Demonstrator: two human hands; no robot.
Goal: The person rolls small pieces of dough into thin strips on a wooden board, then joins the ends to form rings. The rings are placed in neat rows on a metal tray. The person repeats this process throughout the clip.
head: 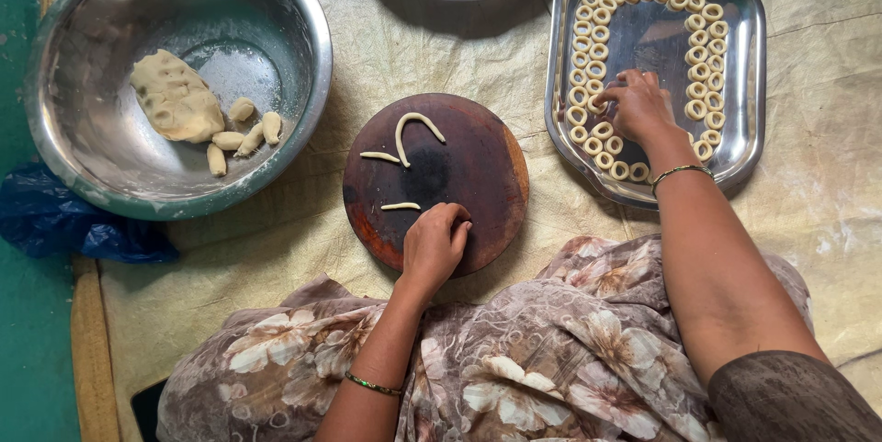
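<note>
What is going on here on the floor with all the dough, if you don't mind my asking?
A person sits on a cloth shaping dough. The right hand sets a small dough ring among the rings lining the steel tray. The left hand rests on the round wooden board, where thin dough strips lie. A large steel bowl holds a dough lump and small pieces.

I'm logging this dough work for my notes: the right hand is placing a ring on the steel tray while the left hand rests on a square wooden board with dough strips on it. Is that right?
Nearly. The wooden board is round, not square, as the head view shows. The rest holds: the right hand is at the dough rings on the steel tray, and the left hand rests on the board's near edge, with dough strips lying on it.
</note>
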